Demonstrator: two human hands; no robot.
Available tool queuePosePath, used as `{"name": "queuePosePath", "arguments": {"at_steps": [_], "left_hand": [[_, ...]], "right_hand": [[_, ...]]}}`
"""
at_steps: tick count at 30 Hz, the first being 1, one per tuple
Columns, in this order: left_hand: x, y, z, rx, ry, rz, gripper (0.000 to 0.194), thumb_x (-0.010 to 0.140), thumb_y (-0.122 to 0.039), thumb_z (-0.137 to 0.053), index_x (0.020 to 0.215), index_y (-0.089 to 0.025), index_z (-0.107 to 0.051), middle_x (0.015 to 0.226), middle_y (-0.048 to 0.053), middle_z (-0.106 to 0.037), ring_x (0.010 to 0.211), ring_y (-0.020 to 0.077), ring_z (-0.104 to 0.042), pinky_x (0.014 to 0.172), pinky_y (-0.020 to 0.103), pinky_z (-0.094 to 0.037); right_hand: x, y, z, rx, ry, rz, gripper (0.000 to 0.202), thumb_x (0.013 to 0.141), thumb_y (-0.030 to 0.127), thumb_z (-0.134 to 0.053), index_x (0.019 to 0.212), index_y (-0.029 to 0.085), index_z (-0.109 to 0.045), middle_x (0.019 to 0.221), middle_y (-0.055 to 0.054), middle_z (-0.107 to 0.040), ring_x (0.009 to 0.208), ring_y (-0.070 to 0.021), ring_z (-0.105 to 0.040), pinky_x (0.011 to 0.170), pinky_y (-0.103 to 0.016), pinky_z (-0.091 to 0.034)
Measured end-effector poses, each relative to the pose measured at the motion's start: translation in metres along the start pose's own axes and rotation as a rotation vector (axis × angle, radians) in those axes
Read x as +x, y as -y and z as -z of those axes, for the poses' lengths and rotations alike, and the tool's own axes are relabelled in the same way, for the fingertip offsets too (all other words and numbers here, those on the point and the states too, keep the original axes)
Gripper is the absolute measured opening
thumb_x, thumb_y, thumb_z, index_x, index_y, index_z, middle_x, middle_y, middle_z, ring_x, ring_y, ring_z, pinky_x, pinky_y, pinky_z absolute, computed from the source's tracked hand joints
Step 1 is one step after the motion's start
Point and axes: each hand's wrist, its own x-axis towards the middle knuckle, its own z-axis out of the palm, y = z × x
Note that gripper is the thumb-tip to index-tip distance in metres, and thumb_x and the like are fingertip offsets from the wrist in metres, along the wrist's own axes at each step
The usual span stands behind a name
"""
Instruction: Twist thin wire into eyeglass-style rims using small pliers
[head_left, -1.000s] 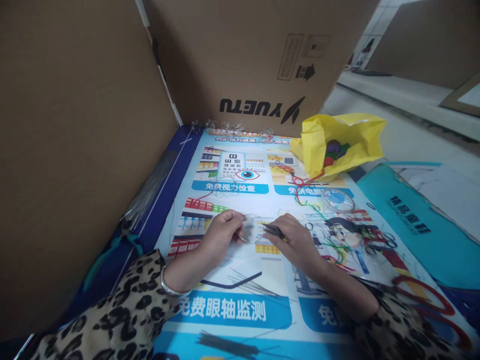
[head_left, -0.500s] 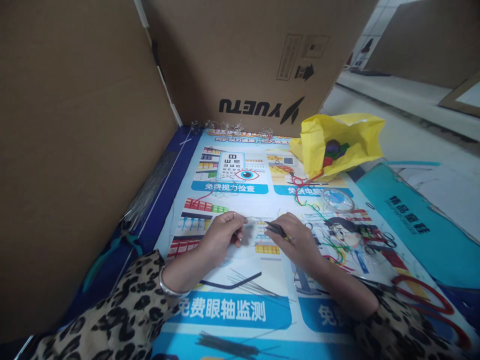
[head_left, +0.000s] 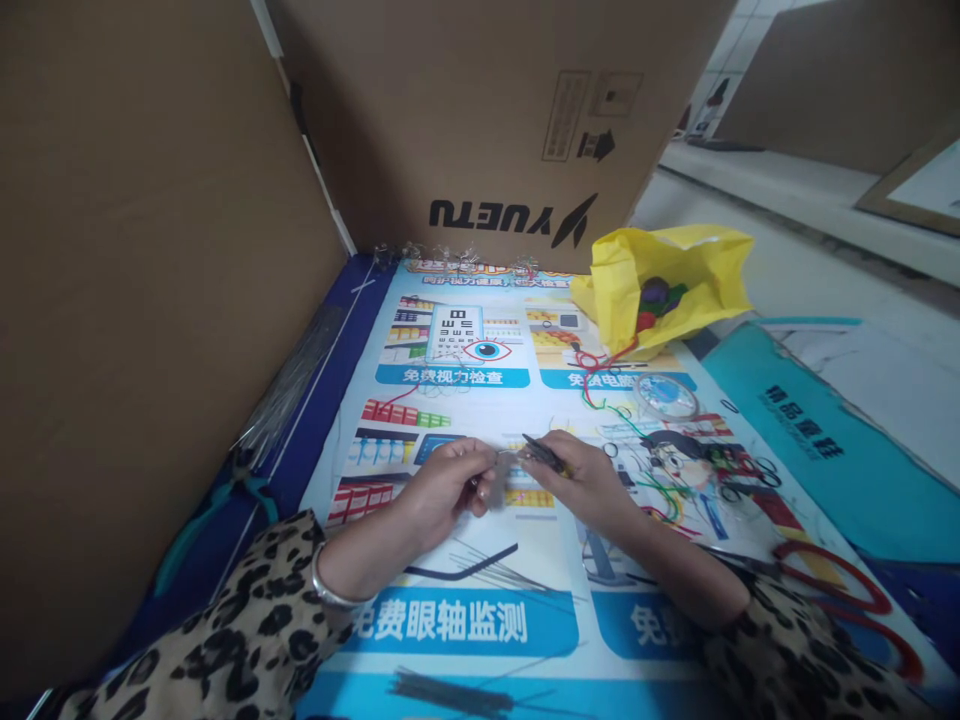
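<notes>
My left hand, a ring on one finger and a silver bangle at the wrist, pinches a thin wire. Close beside it, my right hand is closed around small dark-jawed pliers, their tips pointing up and to the left. Right-hand fingertips meet the wire's other end, a short gap from the left fingers. Below both hands, loose cut wires lie on the printed poster. Nearer the front edge rests a bundle of dark wires.
A yellow bag with coloured bundles stands at the back right, by a clear round container. Red-handled scissors lie right. Teal-handled pliers and long wires lie left. Cardboard walls rise behind and left.
My hands have come closer together, narrowing the span of wire between them. The pliers' tips have turned slightly upward and left. The whole view has shifted a little.
</notes>
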Motion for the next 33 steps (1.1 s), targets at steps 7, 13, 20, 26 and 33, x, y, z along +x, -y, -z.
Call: {"name": "queuePosePath", "arguments": {"at_steps": [7, 13, 20, 26, 33], "left_hand": [[-0.002, -0.001, -0.002, 0.051, 0.005, 0.018, 0.014, 0.073, -0.022, -0.059, 0.066, -0.014, -0.050, 0.055, -0.003, -0.048, 0.044, 0.0052, -0.043, 0.038, 0.018, -0.031], [-0.004, 0.000, -0.005, 0.173, -0.024, -0.026, 0.016, 0.074, -0.027, -0.057, 0.068, -0.015, -0.048, 0.054, -0.004, -0.048, 0.043, 0.0060, -0.045, 0.038, 0.018, -0.035], [-0.001, 0.003, -0.006, 0.494, -0.134, -0.098, 0.015, 0.077, -0.029, -0.049, 0.067, -0.017, -0.046, 0.045, -0.004, -0.050, 0.036, 0.0066, -0.041, 0.037, 0.018, -0.034], [0.001, 0.006, -0.003, 0.651, -0.185, -0.123, 0.016, 0.077, -0.031, -0.049, 0.068, -0.018, -0.046, 0.045, -0.005, -0.050, 0.036, 0.0066, -0.041, 0.037, 0.018, -0.034], [-0.001, 0.004, -0.007, 0.759, -0.232, -0.220, 0.013, 0.074, -0.025, -0.049, 0.063, -0.017, -0.047, 0.046, -0.006, -0.048, 0.041, 0.0067, -0.044, 0.044, 0.018, -0.035]], "right_hand": [[0.003, 0.002, 0.005, 0.079, 0.004, -0.094, 0.015, 0.080, 0.032, -0.052, 0.078, 0.019, -0.060, 0.074, -0.001, -0.058, 0.071, -0.0136, -0.054, 0.066, -0.025, -0.041], [0.003, 0.005, 0.010, 0.101, 0.071, -0.202, 0.017, 0.078, 0.035, -0.052, 0.075, 0.019, -0.058, 0.067, 0.002, -0.055, 0.064, -0.0124, -0.049, 0.062, -0.025, -0.038], [0.007, 0.007, 0.015, 0.319, 0.150, -0.289, 0.010, 0.072, 0.028, -0.056, 0.072, 0.018, -0.057, 0.069, 0.001, -0.057, 0.067, -0.0127, -0.048, 0.063, -0.025, -0.037], [0.009, 0.008, 0.014, 0.488, 0.163, -0.339, 0.013, 0.071, 0.030, -0.060, 0.072, 0.018, -0.055, 0.066, 0.003, -0.053, 0.065, -0.0110, -0.044, 0.061, -0.025, -0.035], [0.010, 0.015, 0.013, 0.455, 0.131, -0.393, 0.015, 0.068, 0.031, -0.061, 0.070, 0.018, -0.054, 0.062, 0.004, -0.049, 0.061, -0.0096, -0.041, 0.057, -0.023, -0.033]]}}
